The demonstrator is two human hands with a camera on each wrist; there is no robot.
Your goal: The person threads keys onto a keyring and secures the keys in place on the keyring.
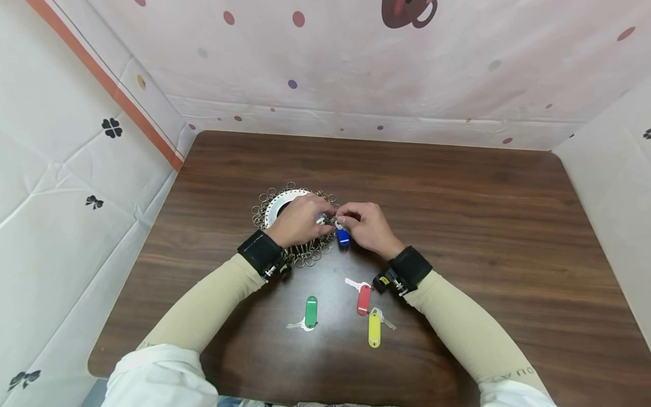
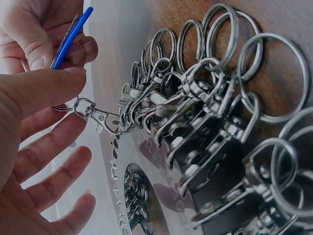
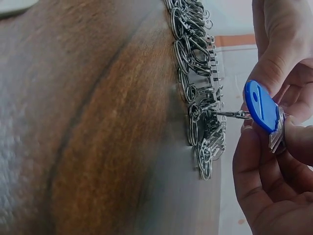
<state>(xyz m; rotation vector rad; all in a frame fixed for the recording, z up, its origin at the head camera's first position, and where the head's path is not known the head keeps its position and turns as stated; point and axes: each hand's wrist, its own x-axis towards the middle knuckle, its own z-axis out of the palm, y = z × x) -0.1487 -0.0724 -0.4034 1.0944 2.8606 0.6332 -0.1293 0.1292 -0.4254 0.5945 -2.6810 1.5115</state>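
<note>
My left hand (image 1: 299, 219) reaches over a round white disc (image 1: 271, 210) fringed with metal swivel clasps and split rings. Its thumb and forefinger pinch a split ring (image 2: 62, 108), whose swivel clasp (image 2: 101, 119) stretches back to the disc. From the right, my right hand (image 1: 372, 227) meets it and pinches a key (image 3: 278, 133) that carries a blue tag (image 3: 261, 107). Key and tag are right at the pinched ring; fingers hide where they meet. In the head view, the blue tag (image 1: 343, 237) hangs below the fingertips.
Nearer the body, three tagged keys lie on the brown table (image 1: 483, 226): a green tag (image 1: 311, 311), a red tag (image 1: 363, 299) and a yellow tag (image 1: 374, 330). Patterned white sheets (image 1: 335, 62) stand behind the table and at its sides.
</note>
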